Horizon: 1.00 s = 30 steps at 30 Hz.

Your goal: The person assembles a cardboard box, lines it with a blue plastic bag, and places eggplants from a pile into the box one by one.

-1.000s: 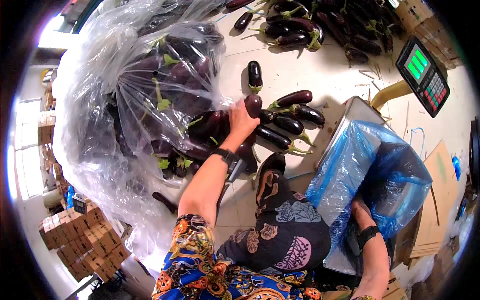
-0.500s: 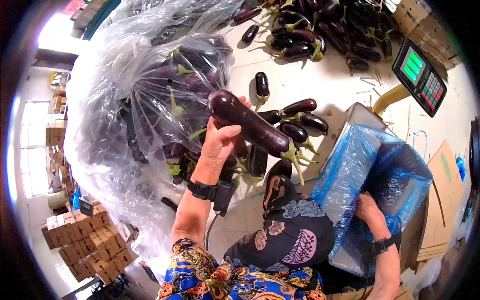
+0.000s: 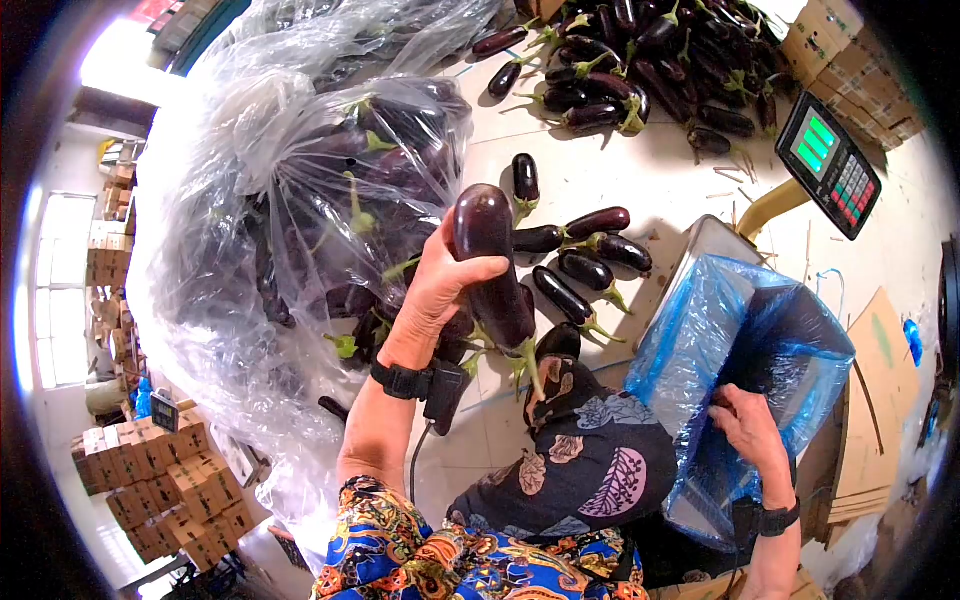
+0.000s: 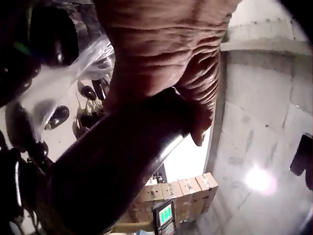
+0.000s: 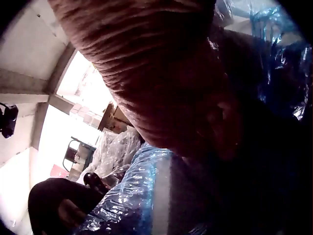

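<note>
My left hand (image 3: 432, 282) grips a large dark purple eggplant (image 3: 488, 232), thumb across its near side, with the green stem pointing down toward my leg. That eggplant (image 4: 105, 166) fills much of the left wrist view. Behind the hand, a clear plastic bag (image 3: 215, 130) bulges with eggplants, and several loose ones (image 3: 590, 268) lie to its right. My right hand (image 3: 752, 430) hangs over a box lined with blue plastic (image 3: 690, 335), its fingers loosely bent with no object seen in them. Deep shadow hides the inside of the liner (image 5: 142, 181) in the right wrist view.
A scale display (image 3: 828, 165) on a yellow post stands beyond the box, whose near side borders the metal scale platform (image 3: 705, 240). A big eggplant pile (image 3: 680, 70) lies at the back. Flat cardboard (image 3: 870, 400) is at the right; stacked cartons (image 3: 160, 480) stand far left.
My left hand has lifted the eggplant from beside the clear bag and turned it more upright. My right hand has risen from deep inside the blue liner.
</note>
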Available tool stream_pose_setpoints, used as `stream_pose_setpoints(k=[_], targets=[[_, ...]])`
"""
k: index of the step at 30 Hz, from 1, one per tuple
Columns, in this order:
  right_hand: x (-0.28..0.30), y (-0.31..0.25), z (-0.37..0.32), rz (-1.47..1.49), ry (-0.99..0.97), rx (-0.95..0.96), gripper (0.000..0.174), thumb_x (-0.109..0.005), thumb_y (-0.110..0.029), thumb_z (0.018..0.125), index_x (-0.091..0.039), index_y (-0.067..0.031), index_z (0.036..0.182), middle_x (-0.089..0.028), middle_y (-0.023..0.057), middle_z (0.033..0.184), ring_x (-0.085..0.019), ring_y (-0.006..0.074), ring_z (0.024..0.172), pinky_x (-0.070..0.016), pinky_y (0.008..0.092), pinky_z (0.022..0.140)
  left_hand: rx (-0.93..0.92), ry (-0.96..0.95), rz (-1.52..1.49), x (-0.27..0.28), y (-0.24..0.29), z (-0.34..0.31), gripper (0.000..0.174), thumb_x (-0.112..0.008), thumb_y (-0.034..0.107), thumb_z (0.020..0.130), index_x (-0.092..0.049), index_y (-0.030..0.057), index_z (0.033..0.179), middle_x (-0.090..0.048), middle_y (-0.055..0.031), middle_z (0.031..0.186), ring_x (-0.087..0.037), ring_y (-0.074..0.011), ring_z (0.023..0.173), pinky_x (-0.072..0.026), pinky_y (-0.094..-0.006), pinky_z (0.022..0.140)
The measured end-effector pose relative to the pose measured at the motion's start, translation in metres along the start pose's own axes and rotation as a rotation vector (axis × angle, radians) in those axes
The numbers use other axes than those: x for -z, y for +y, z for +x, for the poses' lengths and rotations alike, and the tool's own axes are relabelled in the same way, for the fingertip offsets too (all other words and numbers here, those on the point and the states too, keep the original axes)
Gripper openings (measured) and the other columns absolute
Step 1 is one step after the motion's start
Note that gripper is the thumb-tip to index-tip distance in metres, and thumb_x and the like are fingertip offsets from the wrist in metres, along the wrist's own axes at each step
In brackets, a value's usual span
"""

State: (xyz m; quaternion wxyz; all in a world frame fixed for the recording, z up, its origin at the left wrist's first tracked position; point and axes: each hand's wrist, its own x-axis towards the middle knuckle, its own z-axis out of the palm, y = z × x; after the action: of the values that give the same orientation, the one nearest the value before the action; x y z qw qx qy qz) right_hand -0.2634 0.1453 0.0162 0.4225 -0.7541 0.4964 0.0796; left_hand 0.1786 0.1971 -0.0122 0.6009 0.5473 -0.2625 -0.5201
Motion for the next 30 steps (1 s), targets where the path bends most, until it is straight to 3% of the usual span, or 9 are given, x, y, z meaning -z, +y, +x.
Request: stream_pose_setpoints(k=[9,13,15,17,20,22,24,27,30], targets=[[0.030,-0.052,0.002,0.165,0.269,0.163,0.017,-0.062,-0.006,0.086,-0.062,0.0042,0.099,-0.065,0.0166,0.081,-0.065,0.0239,0.073,-0.0502,0.0324,0.067,-0.331,0.168,0.596,-0.050,0.066,0.012,0.072,-0.084,0.023,0.064,-0.053,0.0033,0.127,-0.064,-0.0067,0.103,-0.060,-0.0166,0.095,-0.0476,-0.0298,0.089],[0.065,-0.108,-0.002,0.254,0.449,0.355,0.043,-0.068,-0.012,0.083,-0.057,-0.0005,0.123,-0.064,0.0125,0.108,-0.063,0.0215,0.096,-0.0502,0.0322,0.082,-0.589,0.079,0.280,-0.121,0.126,0.020,0.060,-0.077,0.034,0.076,-0.054,-0.0005,0.120,-0.063,-0.0096,0.098,-0.062,-0.0204,0.090,-0.0492,-0.0335,0.084],[0.080,-0.135,-0.005,0.287,0.501,0.481,0.064,-0.077,-0.019,0.076,-0.050,-0.0018,0.132,-0.062,0.0127,0.113,-0.061,0.0237,0.101,-0.0469,0.0339,0.089,-0.524,-0.031,0.102,-0.186,0.147,-0.001,0.059,-0.063,0.046,0.091,-0.050,0.0029,0.129,-0.060,-0.0089,0.111,-0.057,-0.0194,0.104,-0.0453,-0.0330,0.089],[0.091,-0.159,-0.008,0.337,0.535,0.547,0.072,-0.081,-0.022,0.073,-0.047,-0.0019,0.133,-0.061,0.0117,0.113,-0.059,0.0220,0.102,-0.0455,0.0333,0.091,-0.457,-0.309,0.271,-0.209,0.143,0.000,0.061,-0.064,0.043,0.087,-0.049,-0.0016,0.126,-0.062,-0.0125,0.104,-0.060,-0.0243,0.097,-0.0469,-0.0352,0.087],[0.084,-0.166,-0.022,0.663,0.487,0.071,0.067,-0.082,-0.022,0.073,-0.049,-0.0013,0.127,-0.062,0.0082,0.109,-0.057,0.0145,0.099,-0.0457,0.0293,0.089,-0.308,-0.582,0.132,-0.249,0.099,-0.006,0.064,-0.053,0.043,0.093,-0.039,-0.0038,0.133,-0.061,-0.0195,0.112,-0.056,-0.0281,0.109,-0.0407,-0.0353,0.098],[0.076,-0.135,-0.027,0.716,0.439,0.058,0.061,-0.077,-0.025,0.077,-0.049,-0.0016,0.126,-0.062,0.0063,0.105,-0.057,0.0126,0.096,-0.0452,0.0284,0.088,-0.451,-0.672,0.308,-0.240,0.079,-0.001,0.053,-0.052,0.034,0.097,-0.045,-0.0025,0.133,-0.057,-0.0196,0.124,-0.054,-0.0263,0.117,-0.0402,-0.0329,0.101],[0.064,-0.094,-0.038,0.829,0.292,0.005,0.061,-0.075,-0.030,0.078,-0.050,-0.0022,0.126,-0.062,0.0080,0.105,-0.059,0.0159,0.096,-0.0468,0.0303,0.089,-0.303,-0.662,0.338,-0.217,0.056,0.010,0.041,-0.053,0.022,0.099,-0.051,-0.0005,0.132,-0.057,-0.0154,0.129,-0.057,-0.0224,0.116,-0.0471,-0.0306,0.095],[0.039,-0.056,-0.042,1.123,0.197,-0.141,0.058,-0.073,-0.031,0.081,-0.050,-0.0018,0.126,-0.063,0.0109,0.104,-0.063,0.0202,0.092,-0.0519,0.0329,0.083,0.367,-0.520,-0.056,-0.162,0.024,0.014,0.038,-0.056,0.019,0.097,-0.052,-0.0015,0.129,-0.061,-0.0151,0.119,-0.063,-0.0173,0.102,-0.0515,-0.0241,0.083],[0.017,-0.022,-0.030,1.294,0.163,-0.288,0.046,-0.071,-0.030,0.085,-0.055,-0.0037,0.118,-0.064,0.0094,0.099,-0.065,0.0193,0.087,-0.0535,0.0316,0.077,0.440,-0.265,-0.024,-0.097,-0.030,0.004,0.039,-0.058,0.019,0.095,-0.051,-0.0017,0.128,-0.064,-0.0105,0.103,-0.062,-0.0155,0.088,-0.0518,-0.0239,0.078]])
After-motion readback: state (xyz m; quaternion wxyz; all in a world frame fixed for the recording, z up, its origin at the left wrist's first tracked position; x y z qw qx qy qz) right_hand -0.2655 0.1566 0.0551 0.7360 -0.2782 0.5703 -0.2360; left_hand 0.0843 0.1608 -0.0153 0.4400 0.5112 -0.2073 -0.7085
